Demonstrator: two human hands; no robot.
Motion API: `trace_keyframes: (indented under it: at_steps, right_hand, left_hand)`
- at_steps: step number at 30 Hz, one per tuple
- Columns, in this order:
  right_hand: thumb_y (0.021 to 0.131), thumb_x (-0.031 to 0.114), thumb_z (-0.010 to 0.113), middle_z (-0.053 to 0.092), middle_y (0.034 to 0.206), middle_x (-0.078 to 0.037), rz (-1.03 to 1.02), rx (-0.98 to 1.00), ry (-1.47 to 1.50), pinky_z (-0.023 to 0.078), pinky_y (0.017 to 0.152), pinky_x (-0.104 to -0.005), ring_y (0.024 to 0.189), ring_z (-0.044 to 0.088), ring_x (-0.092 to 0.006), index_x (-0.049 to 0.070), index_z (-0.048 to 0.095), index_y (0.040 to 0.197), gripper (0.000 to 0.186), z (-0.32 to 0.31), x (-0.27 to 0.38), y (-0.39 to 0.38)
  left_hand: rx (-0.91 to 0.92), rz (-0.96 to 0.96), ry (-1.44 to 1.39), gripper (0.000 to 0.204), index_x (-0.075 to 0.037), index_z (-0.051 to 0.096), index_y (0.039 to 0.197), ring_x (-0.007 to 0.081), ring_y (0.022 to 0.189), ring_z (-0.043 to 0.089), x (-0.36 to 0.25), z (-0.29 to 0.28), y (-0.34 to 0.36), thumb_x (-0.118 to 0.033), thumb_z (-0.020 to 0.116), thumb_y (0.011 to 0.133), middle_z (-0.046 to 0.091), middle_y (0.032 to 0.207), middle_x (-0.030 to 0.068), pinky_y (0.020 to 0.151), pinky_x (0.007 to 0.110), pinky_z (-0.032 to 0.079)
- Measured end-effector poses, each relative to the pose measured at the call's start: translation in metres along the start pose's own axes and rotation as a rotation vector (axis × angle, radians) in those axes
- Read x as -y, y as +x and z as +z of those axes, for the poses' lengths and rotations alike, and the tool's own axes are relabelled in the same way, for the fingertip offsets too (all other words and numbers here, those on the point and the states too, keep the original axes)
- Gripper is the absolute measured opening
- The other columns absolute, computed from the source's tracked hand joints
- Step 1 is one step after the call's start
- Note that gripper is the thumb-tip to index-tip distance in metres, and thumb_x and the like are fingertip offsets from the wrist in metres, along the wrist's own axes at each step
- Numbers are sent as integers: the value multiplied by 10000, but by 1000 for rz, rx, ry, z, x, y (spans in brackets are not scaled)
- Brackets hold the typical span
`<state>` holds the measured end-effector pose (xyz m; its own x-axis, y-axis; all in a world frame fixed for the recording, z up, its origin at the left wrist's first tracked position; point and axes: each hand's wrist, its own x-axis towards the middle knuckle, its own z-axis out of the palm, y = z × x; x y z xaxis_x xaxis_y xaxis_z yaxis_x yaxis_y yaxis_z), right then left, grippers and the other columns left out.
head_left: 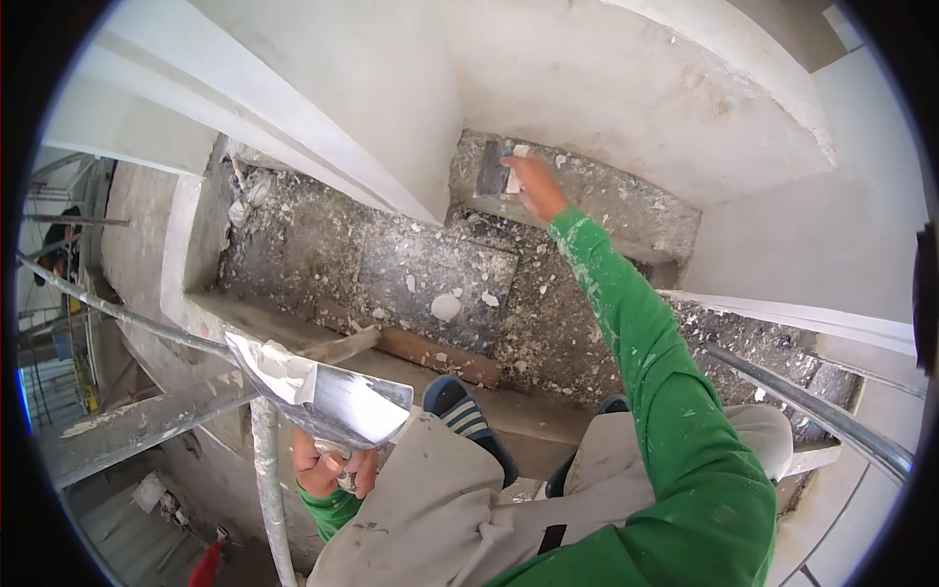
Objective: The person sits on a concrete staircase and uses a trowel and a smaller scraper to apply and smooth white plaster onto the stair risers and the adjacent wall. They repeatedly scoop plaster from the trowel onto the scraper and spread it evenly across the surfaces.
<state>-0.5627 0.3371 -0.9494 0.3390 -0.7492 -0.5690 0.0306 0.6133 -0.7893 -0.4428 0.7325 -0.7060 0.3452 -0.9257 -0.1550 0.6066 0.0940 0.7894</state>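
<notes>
My right hand (536, 184) reaches far forward, with its fingers closed round a putty knife (492, 170). The knife's wide dark blade is over the speckled grey ledge at the foot of the wall; I cannot tell whether it touches. At the lower left, my left hand (331, 466) grips the handle of a broad steel trowel (364, 403), held with its blade face up. A mound of white putty (279, 370) covers the left part of that blade; the right part is bare and shiny.
White walls (577, 88) rise ahead, with a projecting corner left of my right hand. Debris-strewn floor (430, 284) lies below. Metal scaffold pipes (812, 401) and a wooden plank (147, 430) run near my legs. My sandalled foot (469, 421) is on a narrow board.
</notes>
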Motion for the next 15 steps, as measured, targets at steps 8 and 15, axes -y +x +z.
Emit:
trace_keyframes:
  at_steps: [8, 15]
  right_hand:
    - [651, 58, 761, 522, 1021, -143, -257, 223, 32, 441, 804, -422, 943, 509, -340, 62, 495, 1067, 494, 22, -39, 84]
    - [779, 238, 593, 441, 1063, -79, -24, 141, 171, 464, 836, -502, 979, 489, -270, 53, 487, 1029, 328, 44, -19, 81]
  left_hand:
    - [41, 48, 132, 555, -16, 228, 1345, 213, 433, 427, -6, -32, -29, -107, 512, 877, 363, 632, 122, 254, 300, 401]
    - [-55, 56, 100, 545, -18, 244, 1332, 214, 445, 435, -14, -39, -41, -119, 531, 879, 390, 657, 130, 262, 309, 420]
